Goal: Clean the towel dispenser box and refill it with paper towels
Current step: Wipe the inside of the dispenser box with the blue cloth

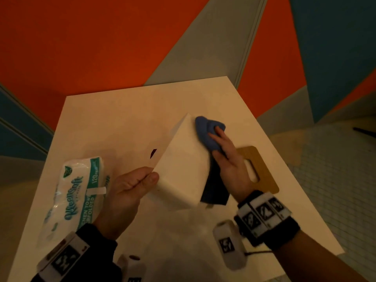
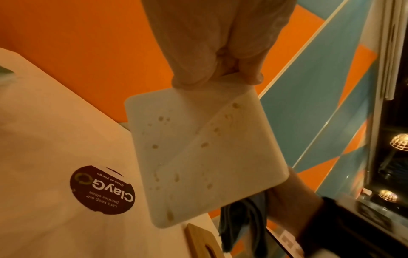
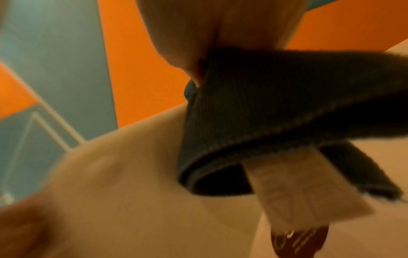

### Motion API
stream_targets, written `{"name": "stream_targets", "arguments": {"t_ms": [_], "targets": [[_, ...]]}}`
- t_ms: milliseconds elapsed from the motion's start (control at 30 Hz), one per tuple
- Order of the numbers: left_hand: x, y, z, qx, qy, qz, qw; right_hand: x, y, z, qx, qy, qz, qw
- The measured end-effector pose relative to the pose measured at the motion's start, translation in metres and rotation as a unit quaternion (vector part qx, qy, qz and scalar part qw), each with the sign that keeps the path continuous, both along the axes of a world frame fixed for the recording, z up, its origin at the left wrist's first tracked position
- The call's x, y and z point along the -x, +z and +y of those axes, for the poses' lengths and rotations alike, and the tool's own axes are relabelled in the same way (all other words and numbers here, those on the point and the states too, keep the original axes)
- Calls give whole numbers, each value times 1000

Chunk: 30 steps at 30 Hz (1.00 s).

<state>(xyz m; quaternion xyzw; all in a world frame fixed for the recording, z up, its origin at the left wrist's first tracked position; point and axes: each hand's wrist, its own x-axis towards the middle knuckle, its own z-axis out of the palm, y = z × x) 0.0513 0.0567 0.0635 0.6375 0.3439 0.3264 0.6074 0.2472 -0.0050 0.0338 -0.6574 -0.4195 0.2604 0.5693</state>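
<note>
Fingers of our left hand pinch the white dispenser box by its near corner, tilted above the table; our right hand grips the blue cloth against its upper face. Only our left wrist view shows brown spots underneath.

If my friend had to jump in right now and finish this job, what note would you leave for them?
Left hand: pinches a corner of the white dispenser box, which is tilted over the table.
Right hand: holds the blue cloth against the box's side.
Paper towel pack: lies on the table, left of the box.
Wooden lid: lies on the table, by the right hand.
Done: wiping is under way.
Left: brownish spots show on one face of the box. Wipe those off, then probably load the towels and put the lid on.
</note>
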Motion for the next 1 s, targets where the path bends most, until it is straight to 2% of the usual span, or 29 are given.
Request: {"name": "stream_targets", "arguments": {"t_ms": [67, 167, 267, 400, 500, 600, 700, 767, 867, 933, 1000], "targets": [[0, 0, -5, 4, -17, 7, 1000, -15, 3, 7, 24, -47, 116, 992], [0, -3, -9, -3, -58, 6, 998, -26, 5, 9, 47, -80, 283, 955], [-5, -6, -7, -12, -119, 37, 992, -26, -1, -1, 55, -104, 275, 954], [-25, -13, -1, -31, -151, 126, 980, -21, -12, -20, -3, -154, 256, 954], [-48, -17, 7, -7, -173, 133, 976, -16, -20, -30, 6, -173, 220, 960], [-70, -22, 9, -18, -200, 169, 965, -1, -21, -40, 49, -118, 199, 972], [-79, -27, 7, -29, -193, 231, 953, 12, -24, -51, 35, -75, 170, 982], [-80, -30, 3, -17, -190, 236, 953, 14, -26, -61, 22, -60, 130, 989], [-75, -23, -4, -12, -209, 196, 958, 18, -26, -77, 27, -11, -60, 998], [-70, -20, -8, -16, -224, 158, 961, 26, -25, -82, 57, 20, -179, 982], [-64, -21, -11, -39, -252, 133, 958, 32, -21, -79, 52, 40, -261, 963]]}}
